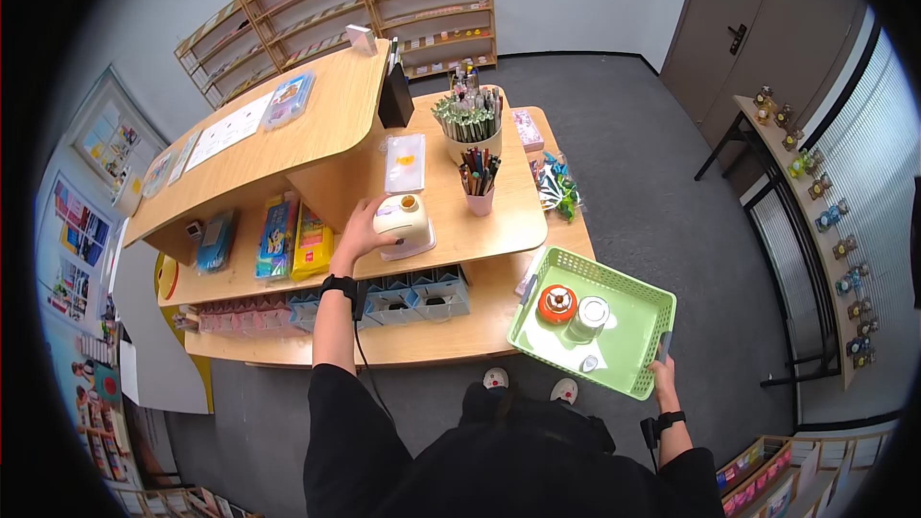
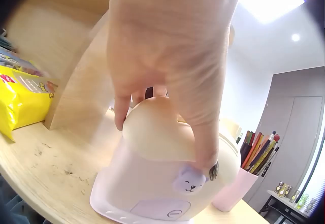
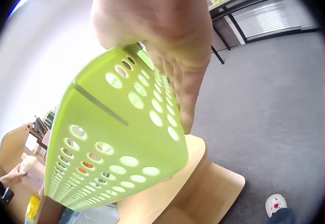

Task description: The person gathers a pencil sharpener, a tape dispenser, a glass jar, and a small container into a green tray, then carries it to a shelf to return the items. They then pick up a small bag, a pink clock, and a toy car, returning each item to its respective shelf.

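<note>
Left hand on the gadget, right hand bearing the basket.
Head view: left hand (image 1: 360,230) curls over the gadget (image 1: 403,223) just beside the cup (image 1: 479,200); right hand (image 1: 664,376) clamps the basket (image 1: 614,276) corner, nearer the person than the cup, seemingly level so its jars (image 1: 587,317) stand. Left wrist: fingers (image 2: 205,148) wrap the gadget's rounded top. Right wrist: fingers (image 3: 188,97) reach under the basket, supporting it.

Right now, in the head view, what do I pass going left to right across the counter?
Teal pack → blue pack → yellow pack → left hand → cream device → pink pencil cup → green basket.
</note>
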`<move>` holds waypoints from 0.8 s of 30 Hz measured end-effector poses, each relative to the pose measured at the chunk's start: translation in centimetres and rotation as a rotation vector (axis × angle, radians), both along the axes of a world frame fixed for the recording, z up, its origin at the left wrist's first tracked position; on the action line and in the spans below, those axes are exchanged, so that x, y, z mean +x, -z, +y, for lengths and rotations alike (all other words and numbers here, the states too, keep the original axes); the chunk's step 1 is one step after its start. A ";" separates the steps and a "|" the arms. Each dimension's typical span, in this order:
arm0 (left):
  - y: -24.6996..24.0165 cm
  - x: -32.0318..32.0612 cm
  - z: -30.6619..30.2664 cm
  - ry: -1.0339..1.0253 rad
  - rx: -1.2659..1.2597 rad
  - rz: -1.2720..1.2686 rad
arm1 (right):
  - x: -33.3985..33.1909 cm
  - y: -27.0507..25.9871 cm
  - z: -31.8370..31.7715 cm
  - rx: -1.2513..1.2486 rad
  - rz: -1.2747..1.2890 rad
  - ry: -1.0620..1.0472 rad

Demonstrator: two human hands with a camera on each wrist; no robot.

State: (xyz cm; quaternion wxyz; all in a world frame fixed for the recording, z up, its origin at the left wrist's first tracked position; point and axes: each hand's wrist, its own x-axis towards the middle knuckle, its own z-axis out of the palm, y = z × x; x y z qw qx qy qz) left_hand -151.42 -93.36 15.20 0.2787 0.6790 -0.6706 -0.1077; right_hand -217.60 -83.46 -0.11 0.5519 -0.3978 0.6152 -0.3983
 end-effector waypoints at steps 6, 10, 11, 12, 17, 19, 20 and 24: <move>0.4 1.8 -1.3 0.049 0.086 0.031 | 1.5 0.2 1.6 0.010 -0.004 0.087; 0.5 2.1 -1.2 0.079 0.139 0.039 | 2.0 0.5 1.8 0.001 -0.039 0.098; 0.6 2.2 -1.2 0.093 0.157 0.033 | 2.2 0.4 1.8 0.000 -0.042 0.097; 0.4 1.8 -0.8 0.093 0.155 0.031 | 2.1 0.4 1.7 0.006 -0.047 0.094; -2.0 -2.2 0.5 -0.011 -0.236 -0.244 | 2.1 0.1 1.4 -0.020 -0.013 0.098; -3.5 -4.8 1.5 -0.002 -0.281 -0.234 | 2.3 0.1 1.3 -0.005 -0.075 0.068; -4.2 -6.1 1.8 0.027 -0.298 -0.247 | 2.1 0.1 1.3 -0.015 -0.061 0.052; -4.4 -12.9 2.2 0.214 -0.324 -0.154 | 1.3 -0.3 1.2 -0.024 -0.041 0.030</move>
